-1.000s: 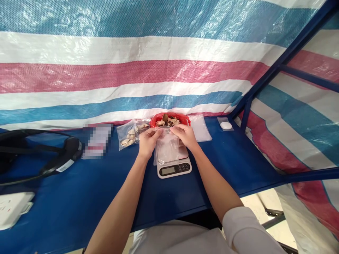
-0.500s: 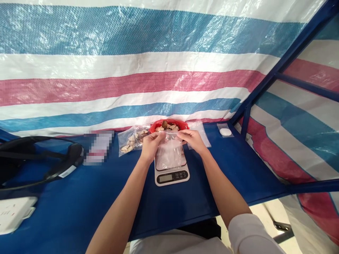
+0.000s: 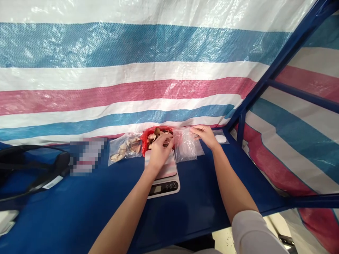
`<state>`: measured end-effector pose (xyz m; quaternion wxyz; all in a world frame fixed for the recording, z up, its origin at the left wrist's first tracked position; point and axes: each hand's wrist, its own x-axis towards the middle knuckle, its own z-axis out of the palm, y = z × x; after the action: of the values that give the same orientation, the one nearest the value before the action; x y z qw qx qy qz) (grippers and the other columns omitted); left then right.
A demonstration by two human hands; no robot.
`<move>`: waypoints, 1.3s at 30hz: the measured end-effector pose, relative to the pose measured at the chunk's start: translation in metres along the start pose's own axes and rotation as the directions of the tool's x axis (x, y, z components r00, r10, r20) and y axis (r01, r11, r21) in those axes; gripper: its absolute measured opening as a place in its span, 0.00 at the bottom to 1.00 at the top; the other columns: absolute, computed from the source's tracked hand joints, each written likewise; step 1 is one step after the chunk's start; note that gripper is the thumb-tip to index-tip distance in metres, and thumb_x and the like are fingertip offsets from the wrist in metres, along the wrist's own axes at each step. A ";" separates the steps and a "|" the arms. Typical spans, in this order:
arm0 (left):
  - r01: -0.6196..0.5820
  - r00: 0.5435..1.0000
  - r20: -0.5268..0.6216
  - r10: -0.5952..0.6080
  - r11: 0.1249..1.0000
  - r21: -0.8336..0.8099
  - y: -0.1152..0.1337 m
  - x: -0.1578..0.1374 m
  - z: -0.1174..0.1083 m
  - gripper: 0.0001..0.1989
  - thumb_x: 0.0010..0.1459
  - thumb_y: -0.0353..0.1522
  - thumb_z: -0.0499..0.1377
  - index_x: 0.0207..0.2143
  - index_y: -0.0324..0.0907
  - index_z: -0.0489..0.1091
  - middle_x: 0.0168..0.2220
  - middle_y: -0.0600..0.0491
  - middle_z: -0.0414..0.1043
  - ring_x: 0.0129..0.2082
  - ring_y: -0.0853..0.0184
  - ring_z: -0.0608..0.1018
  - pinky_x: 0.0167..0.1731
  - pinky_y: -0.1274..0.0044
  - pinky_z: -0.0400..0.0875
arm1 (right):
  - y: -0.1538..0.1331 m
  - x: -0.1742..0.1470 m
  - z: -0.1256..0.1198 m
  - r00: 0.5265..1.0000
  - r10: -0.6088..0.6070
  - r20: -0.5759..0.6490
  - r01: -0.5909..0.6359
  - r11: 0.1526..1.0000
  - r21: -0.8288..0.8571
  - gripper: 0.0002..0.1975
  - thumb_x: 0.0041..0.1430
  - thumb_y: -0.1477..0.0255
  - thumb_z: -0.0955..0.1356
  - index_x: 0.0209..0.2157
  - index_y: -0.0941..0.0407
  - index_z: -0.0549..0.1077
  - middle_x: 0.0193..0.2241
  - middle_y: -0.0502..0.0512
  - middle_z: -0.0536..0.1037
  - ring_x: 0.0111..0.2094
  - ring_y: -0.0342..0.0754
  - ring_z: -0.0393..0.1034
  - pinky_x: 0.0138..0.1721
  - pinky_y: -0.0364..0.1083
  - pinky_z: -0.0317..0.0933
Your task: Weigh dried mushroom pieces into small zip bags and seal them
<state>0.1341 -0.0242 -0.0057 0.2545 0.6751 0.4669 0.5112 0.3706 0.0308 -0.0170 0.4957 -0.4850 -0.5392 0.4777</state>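
Evidently, the left hand [image 3: 162, 146] is nearer the dried pieces [image 3: 152, 137]; the clear bag [image 3: 186, 148] lies to their right

Nearest along the middle of the blue table [image 3: 198, 197], the white scale [image 3: 167, 172] has its display towards the person, and the left forearm passes over its left part. Just past the platform, the left hand reaches over the near right part of the red bag [image 3: 144, 143], whose mouth is open and full of those pieces. Its fingers curl down among them; I cannot tell whether they have closed on one.

The clear bag is just right of this hand, its long side running roughly away from the person, its top edge at the far end. The right hand [image 3: 205, 137] has thumb and fingers pinched together on the upper right corner, so the bag hangs or rests to the left of that grip, between the two hands. The gap that matters is short and sideways: from the left fingers rightward to the bag's top. Whether that top is parted is too fine to see.

Beneath and right of it are flat clear bags [image 3: 200, 151]; farther right, a round white item [image 3: 220, 139]. A filled clear bag [image 3: 125, 147] lies left of the red one. Beyond everything hangs the striped sheet [image 3: 132, 76].
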 end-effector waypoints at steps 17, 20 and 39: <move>-0.618 0.698 0.665 0.266 0.693 0.371 -0.007 -0.017 0.067 0.14 0.67 0.36 0.56 0.49 0.39 0.75 0.57 0.39 0.73 0.60 0.50 0.72 0.60 0.57 0.66 | 0.045 0.031 -0.040 0.991 -0.134 -0.027 0.122 0.957 -0.261 0.21 0.53 0.53 0.72 0.35 0.57 0.82 0.27 0.53 0.81 0.29 0.49 0.76 0.27 0.46 0.74; -0.620 0.686 0.685 0.245 0.689 0.375 -0.011 -0.016 0.070 0.13 0.67 0.35 0.56 0.49 0.40 0.75 0.57 0.40 0.72 0.60 0.52 0.71 0.61 0.58 0.66 | 0.053 0.032 -0.042 0.987 -0.158 -0.041 0.136 0.936 -0.326 0.20 0.55 0.54 0.71 0.37 0.57 0.82 0.31 0.55 0.83 0.32 0.51 0.77 0.29 0.48 0.75; -0.604 0.719 0.665 0.203 0.656 0.453 -0.013 -0.013 0.079 0.11 0.66 0.29 0.54 0.45 0.39 0.76 0.47 0.43 0.76 0.51 0.55 0.77 0.53 0.65 0.72 | 0.033 0.015 0.005 0.892 -0.379 0.246 0.438 0.585 -0.682 0.13 0.66 0.63 0.66 0.44 0.47 0.83 0.48 0.52 0.83 0.50 0.58 0.77 0.52 0.53 0.68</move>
<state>0.2024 -0.0198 -0.0500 0.0053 0.9278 0.3447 0.1424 0.3670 0.0475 -0.0488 0.3401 -0.4849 -0.7972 0.1172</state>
